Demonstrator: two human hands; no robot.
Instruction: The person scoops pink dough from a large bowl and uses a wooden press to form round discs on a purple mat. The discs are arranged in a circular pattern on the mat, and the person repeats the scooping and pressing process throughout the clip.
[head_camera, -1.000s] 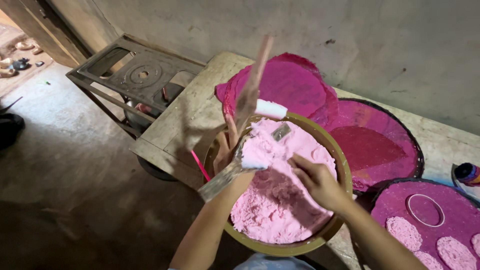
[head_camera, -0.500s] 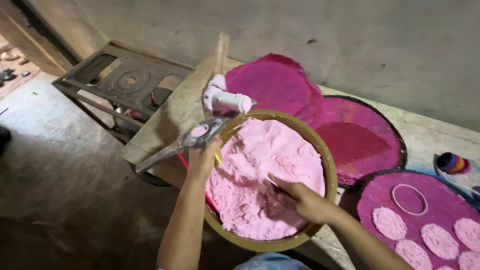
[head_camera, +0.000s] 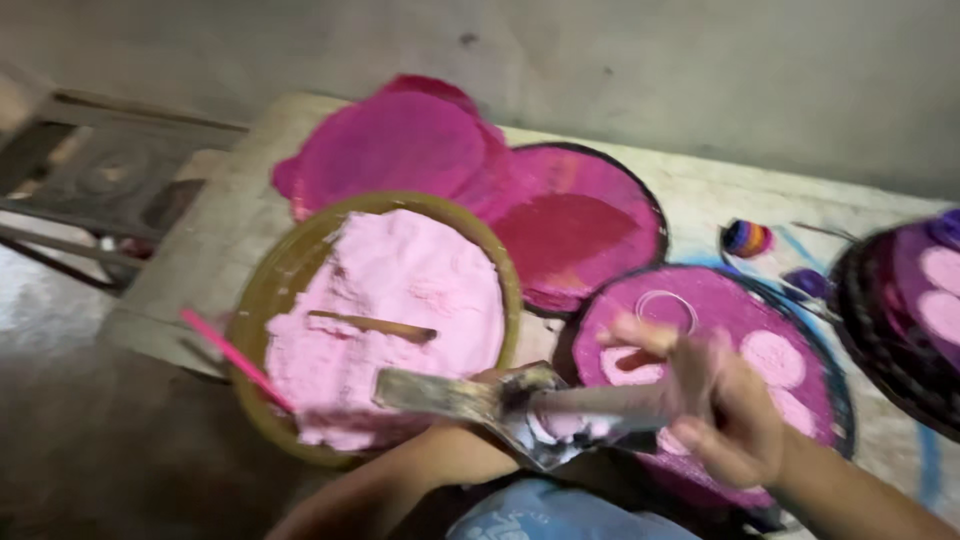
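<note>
pale pink powder (head_camera: 400, 300), magenta trays (head_camera: 400, 145)

Pink powder bowl (head_camera: 300, 270), magenta trays (head_camera: 600, 215) and spools (head_camera: 748, 238) crowd the bench (head_camera: 215, 225); its left edge is free.

One bowl (head_camera: 262, 300) of pink powder left of the grip, four round magenta trays: two (head_camera: 395, 140) (head_camera: 590, 215) above it, one (head_camera: 800, 330) under it, one (head_camera: 900, 300) right. One scraper (head_camera: 470, 395), one stick (head_camera: 372, 325), one ring (head_camera: 668, 310).

magenta round trays (head_camera: 400, 140), striped multicoloured spool (head_camera: 747, 238), metal frame (head_camera: 90, 190)
</note>
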